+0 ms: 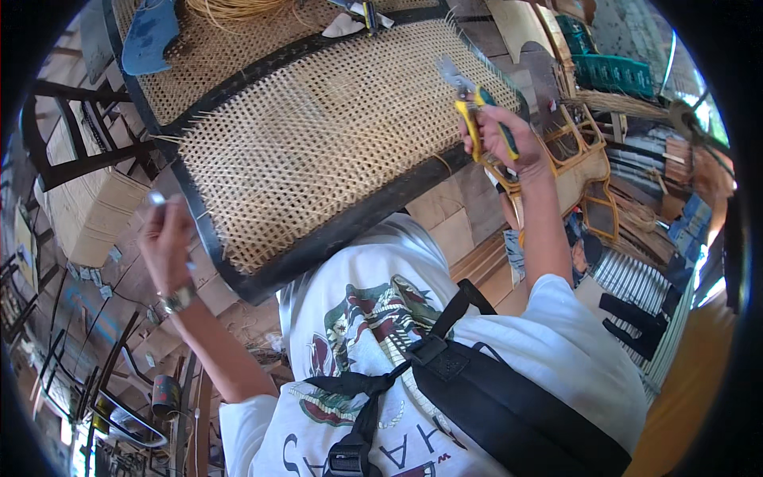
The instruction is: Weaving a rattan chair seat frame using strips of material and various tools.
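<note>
In front of me lies a woven cane panel [318,135] set in a black frame [358,219], its near edge against my shirt. Loose cane ends stick out along its left and right edges. My right hand [505,139] grips a pair of snips [467,107] with yellow and green handles. Their blades, blurred, point away from me over the panel's far right part. Off the panel's left edge, my left hand [168,242] is raised with fingers pinched. A small shiny whitish thing [156,197] shows at its fingertips, too blurred to name.
Beyond the panel, a second cane section [191,87] carries a coil of cane strands [234,8] and a blue piece [149,40]. A yellow-and-black tool [370,17] lies at the far edge. Dark chair frames [71,131] stand at left, wooden frames [588,151] at right.
</note>
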Motion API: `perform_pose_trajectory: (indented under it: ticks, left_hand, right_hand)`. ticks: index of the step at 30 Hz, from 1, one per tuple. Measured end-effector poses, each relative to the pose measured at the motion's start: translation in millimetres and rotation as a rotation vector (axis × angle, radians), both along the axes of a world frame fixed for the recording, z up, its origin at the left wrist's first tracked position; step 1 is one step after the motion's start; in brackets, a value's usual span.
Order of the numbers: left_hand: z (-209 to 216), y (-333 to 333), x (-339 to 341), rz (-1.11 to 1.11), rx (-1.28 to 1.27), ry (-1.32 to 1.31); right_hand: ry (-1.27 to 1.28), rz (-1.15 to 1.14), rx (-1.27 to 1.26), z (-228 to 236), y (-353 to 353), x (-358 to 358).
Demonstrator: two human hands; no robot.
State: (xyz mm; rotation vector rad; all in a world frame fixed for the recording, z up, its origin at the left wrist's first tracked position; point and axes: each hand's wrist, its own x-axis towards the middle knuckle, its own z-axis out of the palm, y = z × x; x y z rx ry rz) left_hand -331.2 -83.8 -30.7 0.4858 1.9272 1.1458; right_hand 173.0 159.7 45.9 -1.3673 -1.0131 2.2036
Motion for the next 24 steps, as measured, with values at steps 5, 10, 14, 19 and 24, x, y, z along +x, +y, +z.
perform_pose_trajectory:
  ticks: [5, 10, 14, 19, 24]
  left_hand:
    - [55.4, 46.8, 197.5, -0.635, -0.033, -0.198]
    - [33.9, 63.0, 330.7, -0.839, -0.107, -0.073]
    - [9.4, 69.8, 392.9, -0.649, -0.103, -0.309]
    - [-6.6, 77.7, 439.5, -0.147, -0.099, -0.646]
    - [-20.6, 78.2, 460.5, 0.075, 0.030, -0.380]
  right_hand:
    - [0.078, 0.168, -0.114, 9.6, 15.0, 60.3]
    - [-0.005, 0.503, -0.218, 0.3, 32.2, 101.1]
    - [0.004, 0.613, -0.339, -15.5, 49.0, 125.2]
    - [0.035, 0.766, -0.489, -31.5, 78.2, 126.0]
    - [0.018, 1.061, -0.472, -39.2, 93.0, 90.5]
